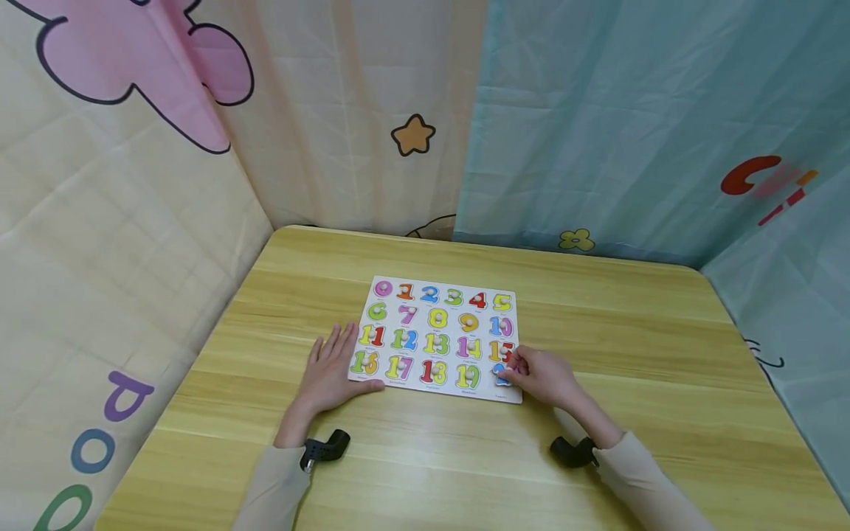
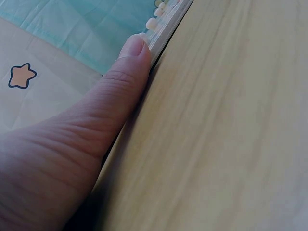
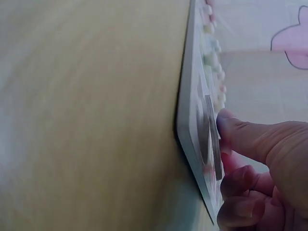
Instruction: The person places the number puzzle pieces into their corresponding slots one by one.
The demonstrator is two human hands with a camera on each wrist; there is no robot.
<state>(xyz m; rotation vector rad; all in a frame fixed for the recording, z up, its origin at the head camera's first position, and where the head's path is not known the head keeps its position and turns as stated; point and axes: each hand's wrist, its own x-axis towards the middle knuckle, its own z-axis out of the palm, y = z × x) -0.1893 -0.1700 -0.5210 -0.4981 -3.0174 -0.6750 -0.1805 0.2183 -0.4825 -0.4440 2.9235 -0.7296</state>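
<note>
A white number puzzle board [image 1: 415, 383] lies on the table, filled with colourful number pieces that have small round knobs. My left hand [image 1: 328, 372] rests at its left edge with fingers straight, and the thumb [image 2: 130, 60] touches the front edge. At the board's front right corner my right hand [image 1: 546, 375] pinches a blue number puzzle piece [image 1: 499, 375] between thumb and fingers. From the right wrist, that thin piece [image 3: 214, 144] shows edge-on, tilted a little above the board's face. The fingers hide its knob and part of its shape.
The wooden table [image 1: 425, 457] extends around the board on all sides. Printed curtains [image 1: 345, 110] hang behind it and at both sides. A black wrist camera mount [image 1: 327, 447] sits at the left wrist, and another mount [image 1: 572, 451] at the right.
</note>
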